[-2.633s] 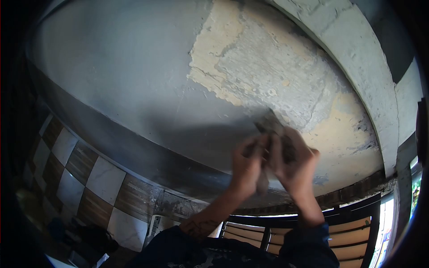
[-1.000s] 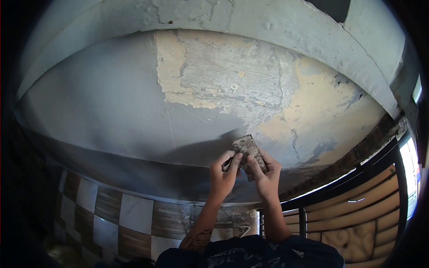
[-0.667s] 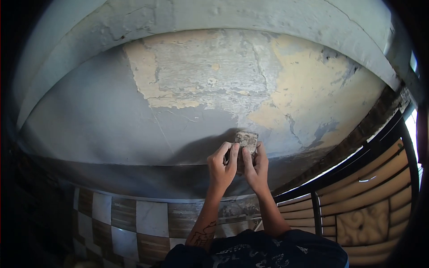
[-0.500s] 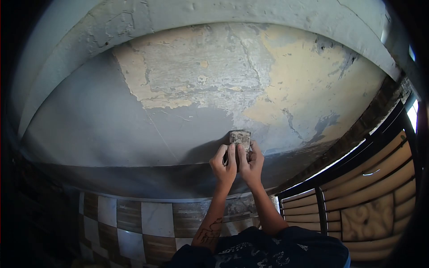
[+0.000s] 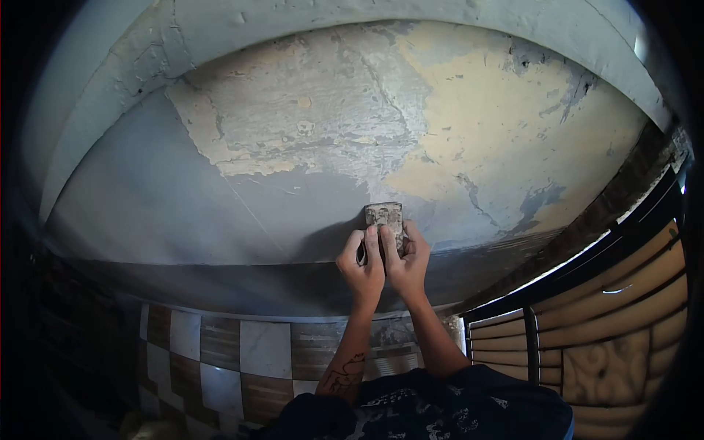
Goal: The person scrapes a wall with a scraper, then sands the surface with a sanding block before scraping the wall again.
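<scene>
Both hands grip a worn, dust-smeared rectangular sanding block point(image 5: 386, 213), held flat against the wall. My left hand point(image 5: 361, 258) is closed on its left side, while my right hand point(image 5: 405, 257) wraps its right side. The two thumbs lie side by side on the block's outer face; several fingertips are hidden behind it. Around the block, the wall point(image 5: 279, 220) is smooth grey to the left. Above it is a rough, scraped patch point(image 5: 293, 125) with peeling edges, and yellowish old paint point(image 5: 484, 110) spreads to the upper right.
A pale curved arch point(image 5: 242, 29) frames the wall above. Below runs a dark band point(image 5: 220, 286) along the wall's foot, then a brown-and-white tiled floor point(image 5: 264, 348). On the right stands a gate point(image 5: 601, 330) with tan panels and dark bars.
My hands and the block have shifted slightly up and left in view, and a little higher on the wall. The camera view has tilted slightly. Both hands keep their grip.
</scene>
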`<state>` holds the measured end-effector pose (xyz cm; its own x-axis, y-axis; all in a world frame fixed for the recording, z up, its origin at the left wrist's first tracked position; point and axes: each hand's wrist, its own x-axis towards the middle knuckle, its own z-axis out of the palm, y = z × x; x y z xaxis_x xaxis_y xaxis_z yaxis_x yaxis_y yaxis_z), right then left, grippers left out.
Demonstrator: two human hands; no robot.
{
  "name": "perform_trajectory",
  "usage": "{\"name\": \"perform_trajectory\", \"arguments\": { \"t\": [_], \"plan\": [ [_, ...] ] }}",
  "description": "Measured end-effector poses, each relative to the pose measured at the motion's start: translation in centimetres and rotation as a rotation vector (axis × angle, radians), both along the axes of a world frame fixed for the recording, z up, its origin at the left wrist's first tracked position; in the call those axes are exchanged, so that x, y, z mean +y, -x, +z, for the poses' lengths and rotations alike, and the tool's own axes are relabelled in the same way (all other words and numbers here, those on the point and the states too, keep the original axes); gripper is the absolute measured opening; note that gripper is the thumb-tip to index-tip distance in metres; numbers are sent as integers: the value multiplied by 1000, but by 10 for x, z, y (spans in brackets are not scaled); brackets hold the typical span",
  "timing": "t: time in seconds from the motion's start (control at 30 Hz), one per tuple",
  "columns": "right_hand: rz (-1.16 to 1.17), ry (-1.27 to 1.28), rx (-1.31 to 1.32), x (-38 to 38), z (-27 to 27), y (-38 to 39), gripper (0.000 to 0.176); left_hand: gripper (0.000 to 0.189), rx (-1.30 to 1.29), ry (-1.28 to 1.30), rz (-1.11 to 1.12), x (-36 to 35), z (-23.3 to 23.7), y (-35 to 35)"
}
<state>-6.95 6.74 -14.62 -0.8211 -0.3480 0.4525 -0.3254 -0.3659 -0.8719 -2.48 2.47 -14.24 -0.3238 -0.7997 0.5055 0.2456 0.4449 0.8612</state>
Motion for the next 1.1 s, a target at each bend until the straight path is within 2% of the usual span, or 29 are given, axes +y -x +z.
{"name": "perform_trajectory", "arguments": {
  "t": [0.13,0.23,0.33,0.37,0.43,0.5,0.6,0.67,0.77,1.1],
  "plan": [
    [83,11,-104,5,21,2,7,34,85,38,60,2,12,8],
    [40,39,17,2,35,5,7,33,94,-41,-19,-1,36,8],
    [4,70,49,0,27,5,7,33,90,-15,6,2,18,8],
    [1,52,-20,3,17,2,7,32,92,5,17,6,12,8],
    [-4,36,-83,3,19,1,7,32,82,16,20,5,15,7],
    [-12,84,13,-2,28,4,7,31,82,-76,-27,1,26,7],
    [-41,55,43,-1,27,4,9,31,103,-10,-13,0,29,7],
    [-39,38,-1,0,8,1,9,32,89,38,-8,0,10,4],
    [-31,83,-70,0,7,-3,9,31,39,-4,8,1,2,5],
    [-44,102,-87,-2,6,-3,10,33,57,35,30,2,7,6]
  ]
}}
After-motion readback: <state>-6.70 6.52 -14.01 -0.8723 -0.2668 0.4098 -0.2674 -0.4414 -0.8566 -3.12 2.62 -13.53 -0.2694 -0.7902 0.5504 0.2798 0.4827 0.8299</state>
